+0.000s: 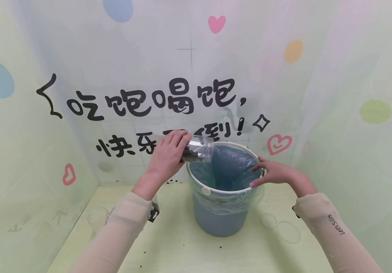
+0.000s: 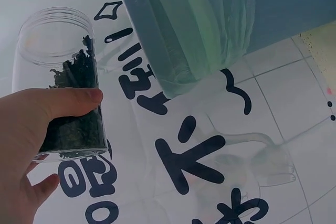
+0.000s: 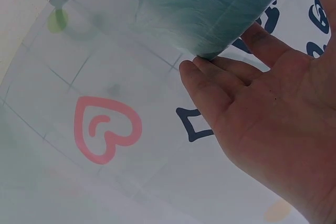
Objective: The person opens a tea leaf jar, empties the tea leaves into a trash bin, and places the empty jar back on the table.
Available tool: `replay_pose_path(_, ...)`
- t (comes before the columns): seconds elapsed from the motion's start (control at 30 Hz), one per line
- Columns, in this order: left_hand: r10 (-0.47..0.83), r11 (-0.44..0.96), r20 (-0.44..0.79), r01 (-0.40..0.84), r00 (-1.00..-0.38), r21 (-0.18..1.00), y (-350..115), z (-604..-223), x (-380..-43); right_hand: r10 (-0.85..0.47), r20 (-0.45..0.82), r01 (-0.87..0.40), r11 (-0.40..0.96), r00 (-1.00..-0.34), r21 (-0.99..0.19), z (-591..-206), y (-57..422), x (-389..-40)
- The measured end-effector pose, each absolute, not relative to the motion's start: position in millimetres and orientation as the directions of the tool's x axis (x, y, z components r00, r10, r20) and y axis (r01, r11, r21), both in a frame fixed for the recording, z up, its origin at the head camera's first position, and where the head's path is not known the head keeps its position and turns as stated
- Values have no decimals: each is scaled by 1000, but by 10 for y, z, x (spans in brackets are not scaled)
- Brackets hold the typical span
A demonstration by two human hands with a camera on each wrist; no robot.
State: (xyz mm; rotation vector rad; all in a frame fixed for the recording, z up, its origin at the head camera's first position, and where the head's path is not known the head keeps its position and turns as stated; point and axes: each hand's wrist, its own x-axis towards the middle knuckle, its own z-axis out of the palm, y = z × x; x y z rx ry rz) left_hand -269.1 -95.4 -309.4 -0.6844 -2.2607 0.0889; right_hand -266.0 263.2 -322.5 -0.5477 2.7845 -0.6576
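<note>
My left hand (image 1: 168, 155) grips a clear jar (image 1: 199, 148) that lies nearly on its side. Its mouth faces right, over the near-left part of a bin's rim. Dark, dry, leaf-like flakes (image 2: 76, 124) lie inside the jar, toward its base; no lid shows on it. The blue-grey bin (image 1: 217, 223) stands upright, lined with a thin greenish plastic bag (image 1: 230, 203) folded over its pale rim. My right hand (image 1: 274, 172) touches the bin's right rim with its fingers spread and fairly straight. In the right wrist view its fingertips (image 3: 190, 74) meet the bag-covered edge.
The bin rests on a pale yellow-green table (image 1: 175, 246) with a few dark specks on it. Printed cloth walls (image 1: 141, 49) with black characters, hearts and dots close in the back and both sides. A small black object (image 1: 153, 213) shows beside the left wrist.
</note>
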Motion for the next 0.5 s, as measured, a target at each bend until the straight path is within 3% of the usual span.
replay_pose_path(0.5, 545, 825, 683, 455, -486, -335, -926, -3216, -2734, -408, -130, -309, 831, -904, -462, -3232, 2633, -2662)
